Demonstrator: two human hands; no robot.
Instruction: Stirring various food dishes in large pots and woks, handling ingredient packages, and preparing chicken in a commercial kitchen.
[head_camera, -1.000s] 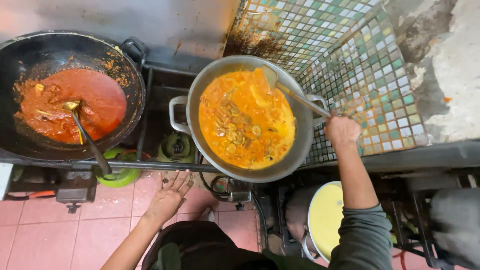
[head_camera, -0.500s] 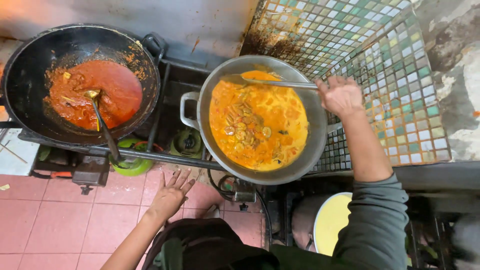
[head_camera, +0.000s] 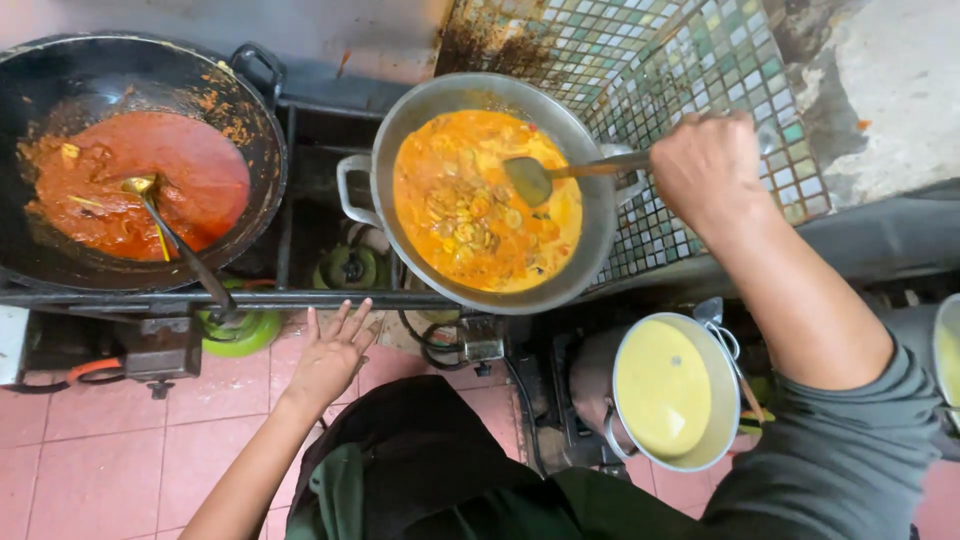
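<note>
- The right hand (head_camera: 708, 170) is closed around the handle of a long spatula (head_camera: 560, 173), holding it out over the mosaic-tiled counter (head_camera: 690, 70).
- The spatula's blade lies flat in the orange curry, near the right side of a round metal pot (head_camera: 490, 190) with two handles; the handle crosses the pot's right rim.
- The curry holds pale round pieces clustered near the middle of the pot.
- The left hand (head_camera: 335, 355) is open with fingers spread — it grips nothing and hovers just below the dark metal bar (head_camera: 300, 298) at the stove's front edge, fingertips close to it; whether they touch, I cannot tell.
- To the left, well apart from the pot, a black wok (head_camera: 140, 160) holds a red sauce, with a ladle (head_camera: 175, 235) resting in it, its handle leaning over the wok's near rim.
- Below the stove, a green gas cylinder (head_camera: 235, 330) stands on the pink tiled floor (head_camera: 90, 450).
- Lower right, under the right arm, a metal pot of pale yellow liquid (head_camera: 675, 390) stands — beside the stove frame.
</note>
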